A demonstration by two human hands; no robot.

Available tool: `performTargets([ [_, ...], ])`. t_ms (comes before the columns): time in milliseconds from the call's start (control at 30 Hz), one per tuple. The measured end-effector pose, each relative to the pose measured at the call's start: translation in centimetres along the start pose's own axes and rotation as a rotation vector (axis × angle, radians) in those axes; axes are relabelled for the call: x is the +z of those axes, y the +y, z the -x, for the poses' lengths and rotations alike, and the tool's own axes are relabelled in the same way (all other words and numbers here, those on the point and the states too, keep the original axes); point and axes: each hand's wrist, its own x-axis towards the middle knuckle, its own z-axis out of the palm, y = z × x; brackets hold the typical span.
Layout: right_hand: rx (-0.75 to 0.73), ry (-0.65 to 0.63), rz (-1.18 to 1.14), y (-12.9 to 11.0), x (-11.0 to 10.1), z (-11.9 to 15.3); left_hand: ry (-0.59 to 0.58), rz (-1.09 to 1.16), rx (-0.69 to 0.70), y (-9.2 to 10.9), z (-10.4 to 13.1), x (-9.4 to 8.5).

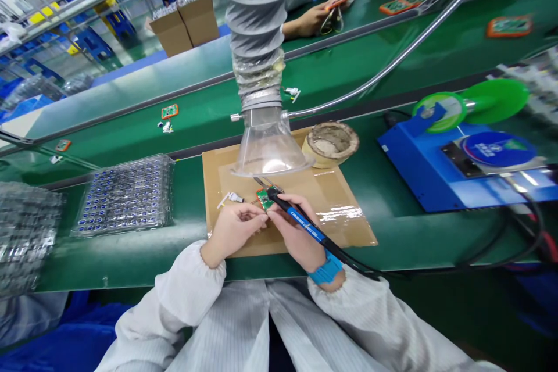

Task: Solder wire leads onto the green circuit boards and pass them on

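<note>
My right hand (300,232) is closed around a black and blue soldering iron (305,224), whose tip points up and left over a small green circuit board (264,199) with an orange edge. Just left of it, my left hand (235,229) has its thumb and fingers pinched together at the board's near side; what they hold is too small to make out. The fingertips of both hands nearly meet. A white connector piece (236,197) lies left of the board on the brown sheet (349,226).
A clear fume funnel (272,148) hangs low over the sheet, beside a round pot (330,142). Stacked clear trays (126,195) stand left, a blue machine with a green reel (440,168) right. Boards lie on the green conveyor (209,104); another person's hand (311,20) is beyond.
</note>
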Motion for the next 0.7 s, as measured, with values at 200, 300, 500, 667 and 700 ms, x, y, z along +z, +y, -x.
performTargets([
  [200,-0.004,0.01,0.042,-0.3,-0.1,-0.1,0.023,-0.04,0.057,-0.2,-0.1,-0.1],
  [300,-0.006,0.008,0.097,-0.4,-0.1,-0.1,0.039,-0.102,0.096,-0.3,-0.1,-0.1],
  [500,-0.063,0.074,0.225,-0.2,-0.7,-0.2,0.169,-0.649,0.392,-0.2,-1.2,-1.1],
  [667,-0.121,0.146,0.296,-0.4,-3.0,-0.6,0.12,-0.858,0.346,-0.1,-3.4,-2.0],
  [700,-0.143,0.159,0.328,-0.4,-3.6,-0.6,0.103,-0.883,0.323,-0.1,-3.7,-2.1],
])
